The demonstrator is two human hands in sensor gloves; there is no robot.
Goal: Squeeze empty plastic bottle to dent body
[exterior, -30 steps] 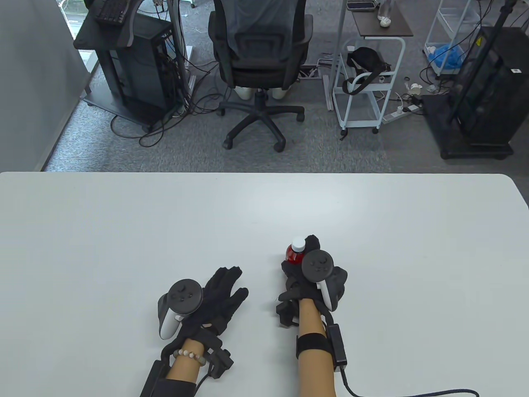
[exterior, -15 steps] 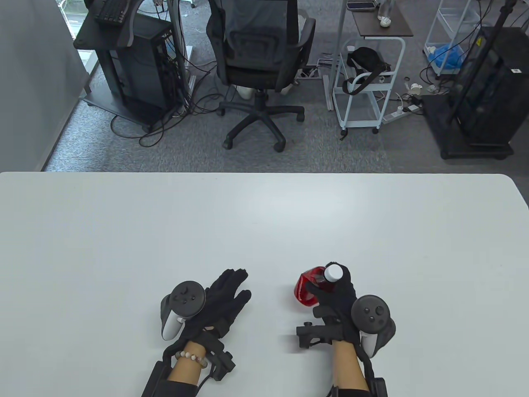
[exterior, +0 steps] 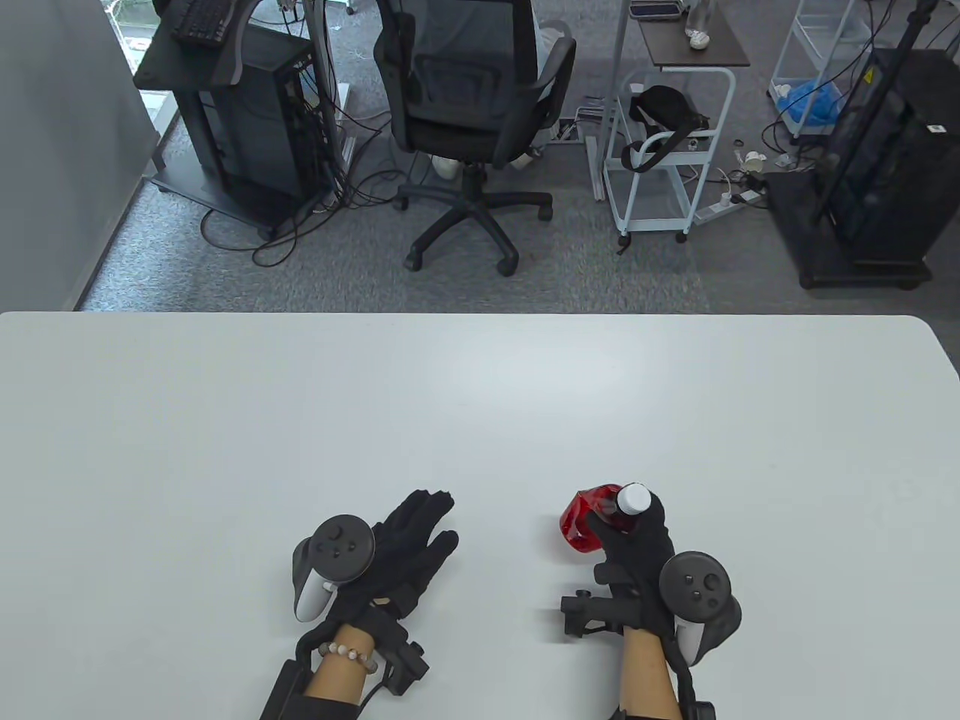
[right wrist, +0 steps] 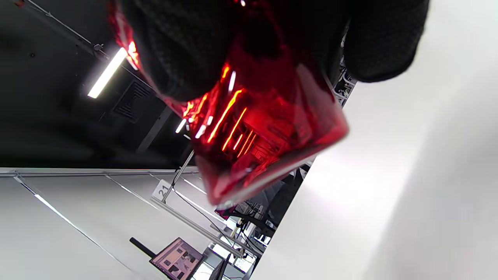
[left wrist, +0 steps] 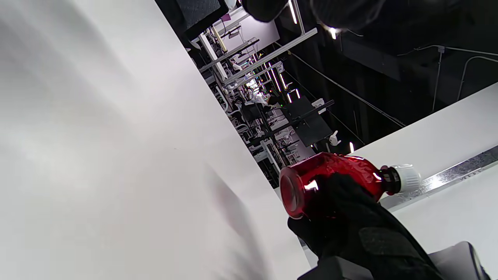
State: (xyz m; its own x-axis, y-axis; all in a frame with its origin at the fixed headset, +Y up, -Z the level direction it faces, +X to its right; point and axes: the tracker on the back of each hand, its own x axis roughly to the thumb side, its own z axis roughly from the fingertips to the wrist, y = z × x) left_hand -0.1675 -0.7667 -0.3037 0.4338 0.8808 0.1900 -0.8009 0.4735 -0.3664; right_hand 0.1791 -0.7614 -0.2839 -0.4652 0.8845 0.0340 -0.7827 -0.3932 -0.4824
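1. We see the red bottle (exterior: 583, 517) held above the table (exterior: 480, 405) near its front edge, lying roughly sideways with its white cap (exterior: 634, 498) toward the right and its flat base toward the left.
2. Our right hand (exterior: 634, 547) grasps it around the body (fingers wrapped over the middle, just below the neck), so the base sticks out past the grip; the right wrist view shows the bottle (right wrist: 253, 116) pinched between glove and thumb.
3. Our left hand (exterior: 409, 540) rests flat on the table, fingers spread and released, well apart from the bottle.
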